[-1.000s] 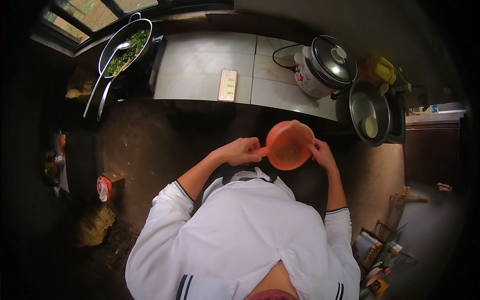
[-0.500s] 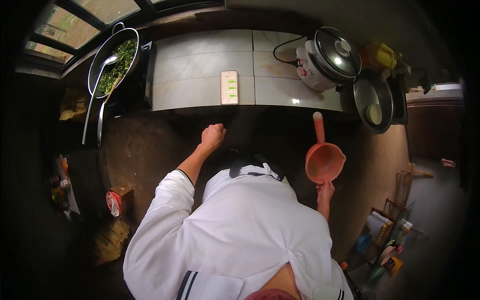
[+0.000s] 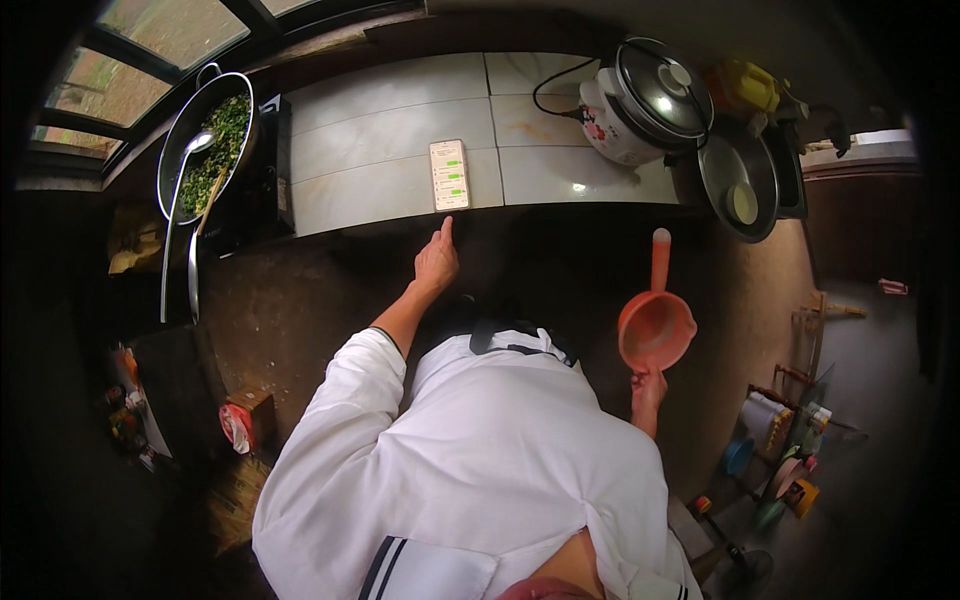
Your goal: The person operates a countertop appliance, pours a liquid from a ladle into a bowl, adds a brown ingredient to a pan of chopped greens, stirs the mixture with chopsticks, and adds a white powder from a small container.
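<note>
My left hand (image 3: 437, 258) reaches toward the counter with its index finger stretched out and the other fingers partly curled; it holds nothing. The fingertip is at the lower edge of a lit phone (image 3: 449, 176) lying face up by the counter's front edge; whether it touches the glass I cannot tell. In my right hand (image 3: 649, 390) is an orange-red plastic water dipper (image 3: 655, 330), gripped at the rim nearest me. Its handle points away toward the counter, and its bowl looks empty.
On the left, a wok (image 3: 232, 150) of chopped greens holds a metal ladle (image 3: 180, 205) and another long-handled utensil. A lidded electric cooker (image 3: 655, 100) stands back right, beside a metal basin (image 3: 735, 185) and a yellow jug (image 3: 745, 88). The tiled counter (image 3: 370, 140) spans between.
My left hand has moved forward to the phone, its index finger now extended from a closed fist. The dipper remains in my right hand. The whole view has shifted slightly.
</note>
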A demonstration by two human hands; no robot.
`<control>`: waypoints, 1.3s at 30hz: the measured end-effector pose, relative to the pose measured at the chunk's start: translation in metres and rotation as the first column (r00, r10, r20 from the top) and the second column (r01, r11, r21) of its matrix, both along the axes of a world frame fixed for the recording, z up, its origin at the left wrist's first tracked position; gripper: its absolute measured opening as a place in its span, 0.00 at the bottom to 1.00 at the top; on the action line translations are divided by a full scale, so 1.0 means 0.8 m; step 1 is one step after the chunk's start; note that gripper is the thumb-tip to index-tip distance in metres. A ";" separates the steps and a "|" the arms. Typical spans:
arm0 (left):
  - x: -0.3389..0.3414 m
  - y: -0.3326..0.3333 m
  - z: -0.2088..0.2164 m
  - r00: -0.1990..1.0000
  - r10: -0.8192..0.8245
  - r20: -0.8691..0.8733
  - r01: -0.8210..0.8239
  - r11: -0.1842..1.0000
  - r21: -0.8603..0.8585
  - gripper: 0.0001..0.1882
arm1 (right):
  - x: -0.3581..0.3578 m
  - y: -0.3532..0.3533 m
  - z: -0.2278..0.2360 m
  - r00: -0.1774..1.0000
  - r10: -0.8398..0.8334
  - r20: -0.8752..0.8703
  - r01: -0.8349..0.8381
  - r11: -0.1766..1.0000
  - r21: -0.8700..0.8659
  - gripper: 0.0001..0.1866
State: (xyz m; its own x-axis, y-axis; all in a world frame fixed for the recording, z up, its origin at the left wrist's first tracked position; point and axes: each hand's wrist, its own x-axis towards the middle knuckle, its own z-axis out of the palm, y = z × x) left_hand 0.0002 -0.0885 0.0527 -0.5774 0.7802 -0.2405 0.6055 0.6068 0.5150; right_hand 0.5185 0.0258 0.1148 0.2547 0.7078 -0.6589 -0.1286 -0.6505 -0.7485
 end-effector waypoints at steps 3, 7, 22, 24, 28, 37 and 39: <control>0.005 0.009 0.013 0.999 0.032 0.035 -0.031 0.999 -0.041 0.38 | 0.011 -0.008 0.002 1.000 -0.021 0.002 0.021 1.000 0.001 0.05; 0.000 0.019 0.011 0.999 0.036 0.032 -0.033 0.997 -0.076 0.42 | 0.020 -0.012 0.003 0.999 -0.044 0.017 0.044 0.999 -0.004 0.05; -0.008 0.041 -0.010 1.000 -0.015 -0.011 0.013 0.991 -0.135 0.45 | 0.025 -0.010 0.010 0.999 -0.034 0.027 0.034 0.999 0.010 0.06; -0.008 0.043 -0.010 1.000 -0.020 -0.013 0.018 0.986 -0.166 0.45 | 0.026 -0.008 0.010 1.000 -0.012 0.023 0.011 1.000 0.023 0.06; -0.008 0.047 -0.009 1.000 -0.026 -0.006 0.024 0.983 -0.184 0.46 | 0.022 -0.003 0.010 1.000 0.005 0.021 -0.006 1.000 0.028 0.06; -0.009 0.050 -0.012 0.999 -0.041 -0.010 0.037 0.966 -0.256 0.47 | 0.013 0.004 0.013 1.000 0.015 -0.004 -0.015 1.000 0.010 0.06; -0.010 0.051 -0.011 0.999 -0.046 -0.020 0.039 0.966 -0.255 0.48 | 0.013 0.006 0.012 1.000 0.010 -0.005 -0.010 1.000 0.011 0.06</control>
